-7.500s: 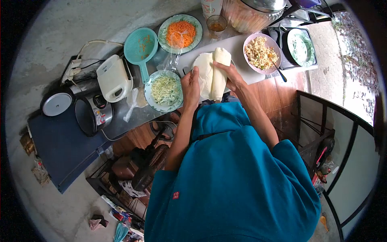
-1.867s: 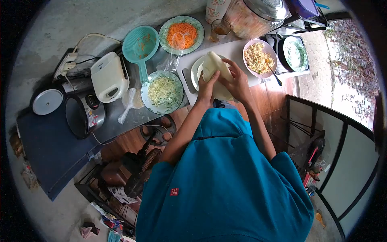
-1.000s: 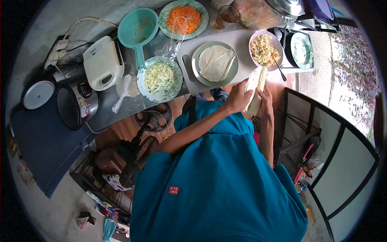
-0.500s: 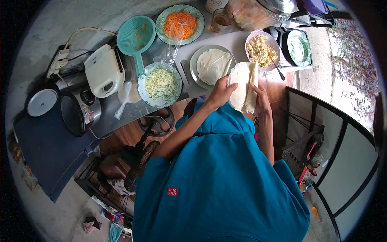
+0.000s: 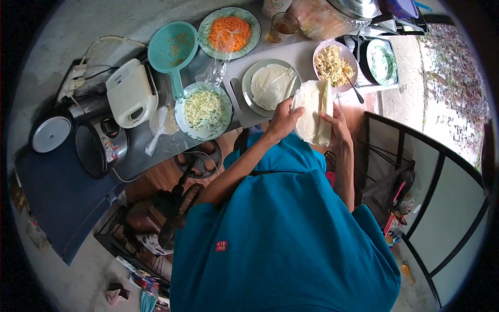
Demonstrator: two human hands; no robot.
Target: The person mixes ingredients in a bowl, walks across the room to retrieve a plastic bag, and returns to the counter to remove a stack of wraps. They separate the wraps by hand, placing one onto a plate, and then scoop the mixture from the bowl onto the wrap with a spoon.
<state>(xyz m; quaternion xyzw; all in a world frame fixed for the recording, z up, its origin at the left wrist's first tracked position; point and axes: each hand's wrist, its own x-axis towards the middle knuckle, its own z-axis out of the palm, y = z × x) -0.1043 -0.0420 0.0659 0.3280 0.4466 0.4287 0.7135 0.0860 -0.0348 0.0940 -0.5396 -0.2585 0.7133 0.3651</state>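
Note:
In front of my body I hold a stack of thin, pale spring roll wrappers (image 5: 310,112) in the air, its right edge turned over in a fold. My left hand (image 5: 283,120) grips the left edge, thumb on top. On the right side, my right hand (image 5: 339,127) pinches the folded edge between thumb and fingers. Just beyond my left hand, more wrappers (image 5: 271,86) lie on a plate (image 5: 250,96). A pink bowl of crumbly yellowish filling (image 5: 335,65) with a spoon (image 5: 358,95) stands beyond my right hand.
Along the counter are a plate of shredded cabbage (image 5: 204,110), shredded carrot (image 5: 228,34), a green strainer (image 5: 169,49), a glass of brown liquid (image 5: 283,26), a white sandwich maker (image 5: 130,93) and a rice cooker (image 5: 101,145). A glass-panelled frame (image 5: 442,192) stands at right.
My right thumb and fingers have shifted slightly along the folded edge of the wrappers. The counter has slid slightly left in view. Both hands keep their hold.

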